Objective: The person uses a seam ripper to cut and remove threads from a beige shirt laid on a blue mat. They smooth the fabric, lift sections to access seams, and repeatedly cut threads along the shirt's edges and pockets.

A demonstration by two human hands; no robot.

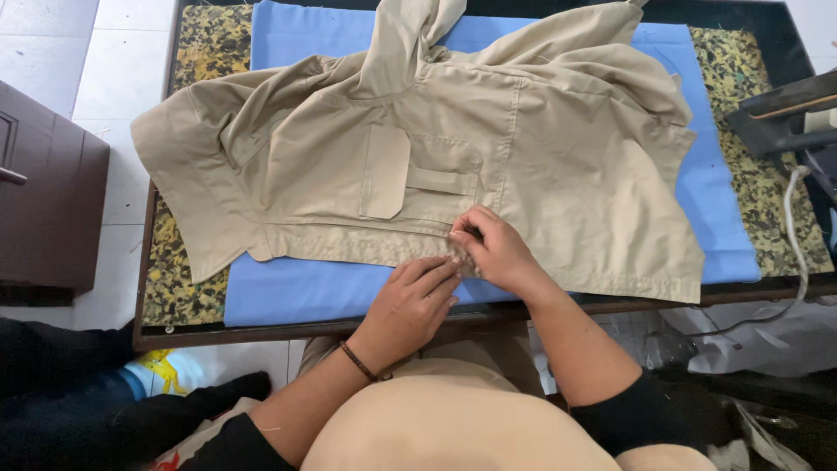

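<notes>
A beige jacket lies spread out on a blue cloth that covers a table. A flap pocket shows near its middle. My left hand rests flat on the jacket's near hem, fingers together and pointing right. My right hand is just beside it, fingertips pinching the hem fabric below the pocket. The two hands touch at the hem. A dark bead bracelet sits on my left wrist.
The table has a mottled yellow-black padded top and a dark frame. A dark iron with a white cord stands at the right edge. A dark brown cabinet is on the left. Dark fabric lies on the floor at lower left.
</notes>
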